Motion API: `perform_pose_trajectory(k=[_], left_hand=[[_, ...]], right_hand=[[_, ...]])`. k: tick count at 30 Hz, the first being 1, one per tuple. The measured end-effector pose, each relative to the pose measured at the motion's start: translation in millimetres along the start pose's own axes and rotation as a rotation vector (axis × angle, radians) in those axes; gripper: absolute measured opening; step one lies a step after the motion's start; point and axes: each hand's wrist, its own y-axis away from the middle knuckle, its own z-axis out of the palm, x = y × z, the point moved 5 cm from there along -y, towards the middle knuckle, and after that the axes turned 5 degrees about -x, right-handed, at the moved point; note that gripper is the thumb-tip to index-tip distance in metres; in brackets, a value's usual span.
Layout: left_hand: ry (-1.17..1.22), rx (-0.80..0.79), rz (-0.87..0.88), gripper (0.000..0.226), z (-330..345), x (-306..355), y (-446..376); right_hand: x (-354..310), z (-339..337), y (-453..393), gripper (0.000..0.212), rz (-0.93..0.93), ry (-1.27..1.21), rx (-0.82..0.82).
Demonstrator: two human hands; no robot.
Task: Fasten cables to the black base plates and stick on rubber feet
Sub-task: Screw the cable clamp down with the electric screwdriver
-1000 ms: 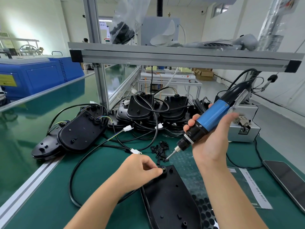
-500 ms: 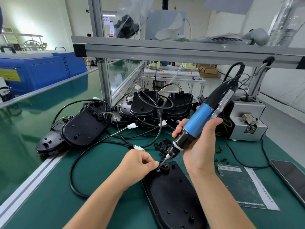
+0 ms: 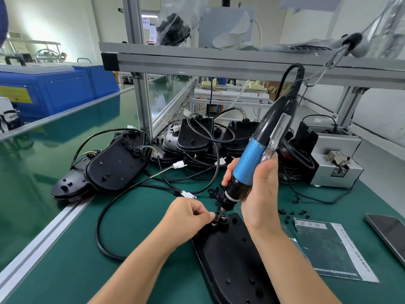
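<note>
A black oval base plate (image 3: 230, 260) lies on the green mat in front of me. My left hand (image 3: 188, 212) pinches a small black cable clamp (image 3: 215, 223) at the plate's far end, where the black cable (image 3: 105, 227) enters. My right hand (image 3: 258, 194) grips a blue and black electric screwdriver (image 3: 252, 159), tilted, with its bit tip down on the clamp. Loose black clamps (image 3: 215, 191) lie just beyond the plate.
Stacks of black base plates with cables (image 3: 197, 139) and two more (image 3: 114, 165) stand at the back and left. A grey screw feeder (image 3: 337, 159) is at the right, a foil sheet (image 3: 328, 244) and a phone (image 3: 390, 233) near right. An aluminium frame (image 3: 241, 64) runs overhead.
The screwdriver has swung more upright and its tip has come down from above the loose clamps onto the clamp my left hand holds. The view has shifted a little.
</note>
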Motion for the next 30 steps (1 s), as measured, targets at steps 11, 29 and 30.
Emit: perform_pose_trajectory(k=[11,29,30], left_hand=[[0.092,-0.017,0.168,0.018,-12,19,20],[-0.534,-0.204,0.432,0.023,23,37,63],[-0.557,-0.203,0.423,0.022,23,38,63]], right_hand=[[-8,-15,-5,0.079,0.012,-0.17,0.155],[-14,-26,-1,0.063,0.029,-0.286,0.212],[-13,-26,0,0.062,0.036,-0.293,0.214]])
